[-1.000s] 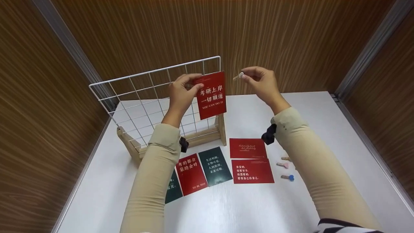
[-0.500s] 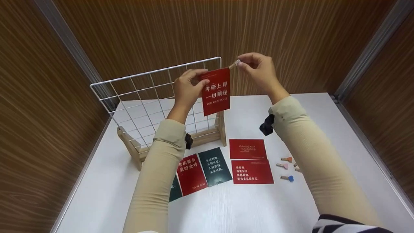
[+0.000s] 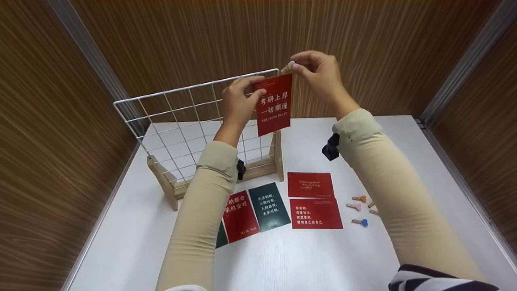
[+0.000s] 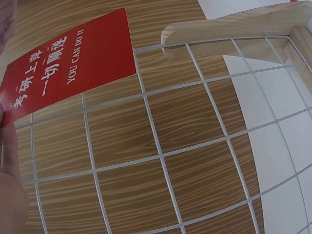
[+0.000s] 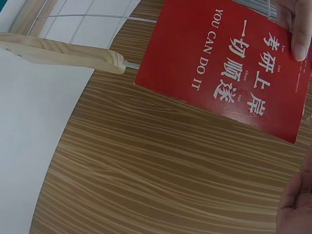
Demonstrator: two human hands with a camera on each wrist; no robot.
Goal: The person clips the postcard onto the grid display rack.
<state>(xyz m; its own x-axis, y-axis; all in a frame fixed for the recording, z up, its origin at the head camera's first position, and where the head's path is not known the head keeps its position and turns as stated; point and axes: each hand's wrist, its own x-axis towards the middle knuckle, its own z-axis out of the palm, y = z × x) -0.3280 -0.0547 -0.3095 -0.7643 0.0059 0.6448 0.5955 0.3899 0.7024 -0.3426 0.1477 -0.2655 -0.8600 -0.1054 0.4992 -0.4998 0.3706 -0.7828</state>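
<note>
The wire rack [image 3: 190,87] stands on a white table [image 3: 307,258] with a wooden leg [image 3: 278,155] at its right end, and the red card [image 3: 276,109] is in the air in front of the rack's upper right corner. The left hand [image 3: 240,103] grips this card near its top left part, and the thumb lies on the printed face. The card is nearly upright, slightly tilted, and hides some wires of the rack; whether it touches them, I cannot tell. The right hand [image 3: 321,76], just right of the same rack corner, pinches a small clip [image 3: 287,68] between thumb and fingers. The tip of the clip is at the card's upper right corner, but I cannot tell if it bites the card or the wire. In front of the rack lie a dark green card [image 3: 269,207], one more red card [image 3: 241,218] beside it, and another green card [image 3: 221,237], partly hidden by the left sleeve [image 3: 202,230]. To the right of these, also in front of the rack, are two red cards [image 3: 317,214]. Farthest right of the rack lie an orange clip [image 3: 359,199], a pink clip [image 3: 354,207] and a blue clip [image 3: 360,222].
</note>
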